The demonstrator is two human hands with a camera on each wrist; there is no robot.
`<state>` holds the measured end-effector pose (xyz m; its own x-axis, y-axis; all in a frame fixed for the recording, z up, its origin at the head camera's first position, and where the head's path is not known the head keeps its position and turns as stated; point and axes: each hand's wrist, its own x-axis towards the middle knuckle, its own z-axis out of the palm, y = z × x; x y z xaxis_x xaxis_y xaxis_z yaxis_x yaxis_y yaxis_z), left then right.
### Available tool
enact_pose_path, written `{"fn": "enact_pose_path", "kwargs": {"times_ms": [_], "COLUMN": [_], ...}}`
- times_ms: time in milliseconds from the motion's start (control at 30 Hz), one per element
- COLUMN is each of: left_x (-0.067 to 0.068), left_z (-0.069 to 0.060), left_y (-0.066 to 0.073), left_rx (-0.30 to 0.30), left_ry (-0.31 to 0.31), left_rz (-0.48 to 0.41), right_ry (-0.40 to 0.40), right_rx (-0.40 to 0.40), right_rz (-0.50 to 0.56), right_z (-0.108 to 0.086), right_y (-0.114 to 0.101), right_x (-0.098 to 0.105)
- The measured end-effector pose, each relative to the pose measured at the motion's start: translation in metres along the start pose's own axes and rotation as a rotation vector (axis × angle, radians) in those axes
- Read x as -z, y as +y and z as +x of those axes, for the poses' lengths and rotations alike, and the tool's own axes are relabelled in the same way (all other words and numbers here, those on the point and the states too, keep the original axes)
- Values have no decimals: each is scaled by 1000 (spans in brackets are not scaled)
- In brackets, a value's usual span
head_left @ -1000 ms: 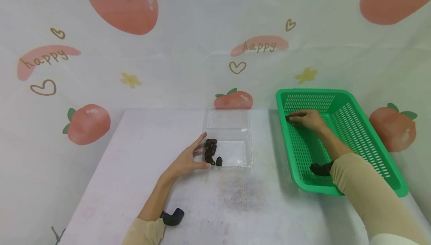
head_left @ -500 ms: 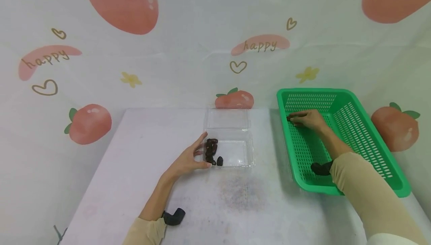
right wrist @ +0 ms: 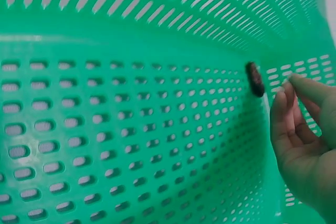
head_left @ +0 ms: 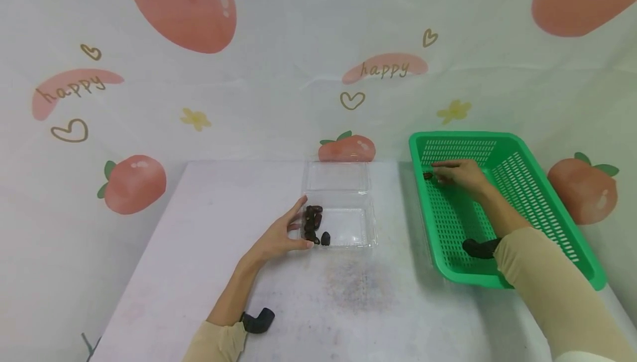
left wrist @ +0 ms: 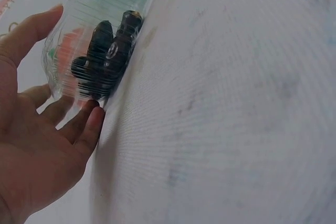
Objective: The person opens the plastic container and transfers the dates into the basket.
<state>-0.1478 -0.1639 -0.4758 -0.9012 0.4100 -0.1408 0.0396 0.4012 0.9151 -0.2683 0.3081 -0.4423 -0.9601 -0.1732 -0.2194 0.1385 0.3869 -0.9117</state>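
The left hand (head_left: 275, 237) rests against the left end of a clear plastic clamshell box (head_left: 348, 246), thumb at its near corner and forefinger at the far one. Several dark brown oblong dried fruits, date-like, lie along that end; one dried fruit (head_left: 325, 239) sits slightly apart. In the left wrist view the fingertips (left wrist: 94, 116) touch the lower end of the box. Inside the green basket (head_left: 428, 224), the right hand (head_left: 460, 175) is near the left wall. A single dried fruit (right wrist: 255, 79) lies just beyond its fingertips, with a small gap in the right wrist view.
The clamshell's lid (head_left: 337, 177) is folded back toward the printed backdrop (head_left: 269, 74). The basket, at the table's right, has high slotted walls around the right hand. White table surface (head_left: 219, 207) spreads left of the box.
The right fingers, which were on the dried fruit at the basket's left wall, have drawn slightly right and off it. The fruit now shows uncovered. The left hand and box stay put.
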Motion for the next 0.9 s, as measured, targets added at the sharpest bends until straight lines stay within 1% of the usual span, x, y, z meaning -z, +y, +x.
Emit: {"fn": "enact_pose_path", "kwargs": {"times_ms": [167,400,600,733,833,900], "left_x": [-1,0,-1,-1,0,0], "left_z": [0,-1,-1,-2,-3,-3], "left_y": [0,1,0,-1,-1,-1], "left_rx": [6,-14,5,15,24,30], "left_ry": [0,-2,-3,-1,3,7], "left_rz": [2,3,-5,-6,-7,-6], "right_ry": [0,4,18,-1,-4,4], "right_rx": [18,64,87,114,121,124], "right_rz": [53,120,185,251,274,260], "right_z": [-7,-17,-25,-33,-37,-39], "right_y": [-13,-29,-40,-49,-55,-59], "right_x": [-1,-3,-11,-17,-22,-26]}}
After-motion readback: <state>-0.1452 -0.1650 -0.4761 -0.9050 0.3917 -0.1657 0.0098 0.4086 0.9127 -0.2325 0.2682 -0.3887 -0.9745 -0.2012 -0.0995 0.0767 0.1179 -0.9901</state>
